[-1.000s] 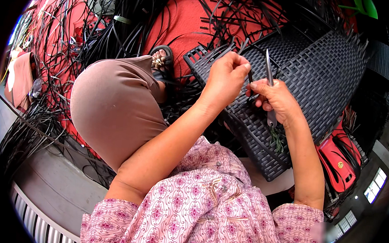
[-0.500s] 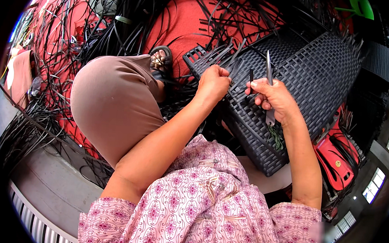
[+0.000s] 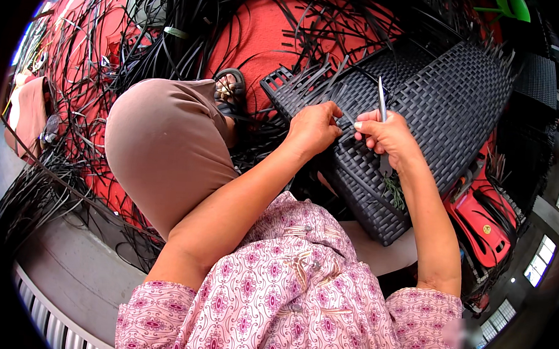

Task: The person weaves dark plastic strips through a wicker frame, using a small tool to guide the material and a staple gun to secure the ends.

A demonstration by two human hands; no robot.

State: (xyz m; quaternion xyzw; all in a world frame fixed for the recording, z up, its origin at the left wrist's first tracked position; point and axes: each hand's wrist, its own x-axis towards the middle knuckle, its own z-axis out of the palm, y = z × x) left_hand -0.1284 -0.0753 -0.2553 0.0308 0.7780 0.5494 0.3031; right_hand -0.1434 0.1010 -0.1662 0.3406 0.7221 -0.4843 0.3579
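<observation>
left hand [image 3: 312, 129] is curled into a loose fist on the near-left part of the black woven panel [image 3: 437, 107], knuckles up, fingers pinched on a black strand [image 3: 347, 118]; forearm runs up from the lower left, bare below a pink patterned sleeve [image 3: 175, 315]. right hand [image 3: 387, 135] sits just right of it, close but not touching, closed around a thin metal tool [image 3: 382, 101] that stands nearly upright out of the fist, tip pointing far. right forearm comes up almost straight from the lower right.

the panel lies tilted across the person's lap, centre to far right, its near corner over a pale surface [image 3: 383, 251].

hard to make out: the fingertips of both hands are folded under, so the exact contact with the weave is hidden. the tool's lower end is covered by the palm. the panel's far edge fades into dark clutter.

materials: panel is flat plastic wicker, tight basket weave, matte black, loose ends bristling at its left edge. loose black strips [image 3: 107, 68] litter the red floor [image 3: 262, 33] on the far left. a bent knee in brown cloth [image 3: 159, 148] is left of centre, a sandalled foot [image 3: 228, 91] beyond it.
</observation>
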